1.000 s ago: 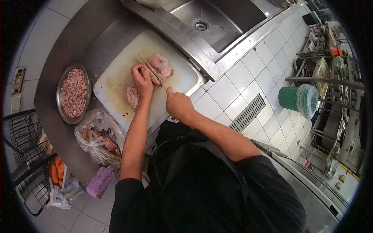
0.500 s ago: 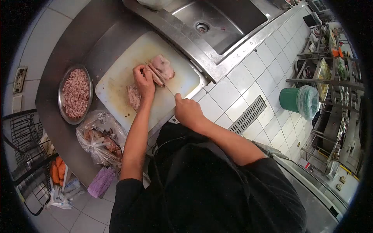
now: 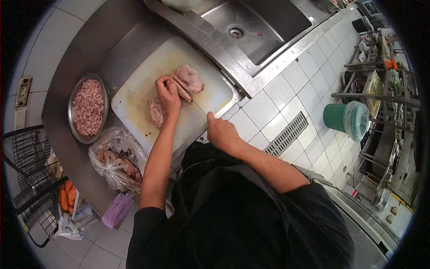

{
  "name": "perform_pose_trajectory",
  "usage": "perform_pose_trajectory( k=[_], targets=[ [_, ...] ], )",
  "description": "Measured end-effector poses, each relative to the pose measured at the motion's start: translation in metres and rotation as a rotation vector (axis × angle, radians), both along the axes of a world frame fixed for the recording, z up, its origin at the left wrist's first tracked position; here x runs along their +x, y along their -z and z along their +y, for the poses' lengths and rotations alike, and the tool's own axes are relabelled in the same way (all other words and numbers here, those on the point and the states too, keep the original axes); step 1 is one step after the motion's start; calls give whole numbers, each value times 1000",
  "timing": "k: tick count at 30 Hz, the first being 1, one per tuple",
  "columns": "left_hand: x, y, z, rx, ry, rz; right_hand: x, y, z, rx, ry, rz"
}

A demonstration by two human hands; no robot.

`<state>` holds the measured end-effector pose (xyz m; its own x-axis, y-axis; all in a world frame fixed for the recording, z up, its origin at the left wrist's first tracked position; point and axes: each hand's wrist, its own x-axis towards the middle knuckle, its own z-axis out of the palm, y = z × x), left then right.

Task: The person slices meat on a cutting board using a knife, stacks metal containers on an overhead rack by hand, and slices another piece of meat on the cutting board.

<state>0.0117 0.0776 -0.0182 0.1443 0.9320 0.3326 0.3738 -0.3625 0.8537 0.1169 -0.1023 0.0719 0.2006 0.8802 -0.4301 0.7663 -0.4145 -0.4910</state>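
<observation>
On a white cutting board (image 3: 201, 65), a chunk of pale pink meat (image 3: 190, 77) lies with a slice along its near side. My left hand (image 3: 169, 96) presses on the meat with curled fingers. My right hand (image 3: 222, 133) is closed around the handle of a knife, just off the board's near edge. The thin knife blade (image 3: 199, 107) points toward the slice and is hard to make out. Left of my left hand sits another piece of meat (image 3: 156, 113), with small dark bits near it.
A metal bowl (image 3: 70, 112) of diced pink meat stands left of the board. Below it are a plastic bag (image 3: 112, 163) of meat and a purple sponge-like cloth (image 3: 117, 210). A steel sink (image 3: 264, 31) adjoins the board. A green bin (image 3: 335, 118) stands on the tiled floor.
My right hand has drawn the knife back a little, down and to the right, away from the meat. My left hand keeps its place on the meat.
</observation>
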Motion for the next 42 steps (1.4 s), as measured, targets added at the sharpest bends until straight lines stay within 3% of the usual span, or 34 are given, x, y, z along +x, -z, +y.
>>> perform_pose_trajectory(
  k=[6,14,20,28,32,38,42],
  targets=[
    [0,-6,-4,-17,10,0,10,26,48,69,28,88],
    [-1,-10,-6,-31,-16,-5,36,29,44,138,17,197],
    [6,-3,-9,-19,-77,-77,33,-6,33,86,37,128],
    [19,9,-10,-8,-184,-175,20,-98,-3,-26,-16,129],
    [22,5,-10,22,-129,-184,22,-104,-9,-62,-12,106],
    [19,-18,-23,-88,-155,43,35,-75,-14,-21,60,113],
    [15,-23,-23,-338,-161,26,44,-72,-15,-40,58,163]
  ],
)
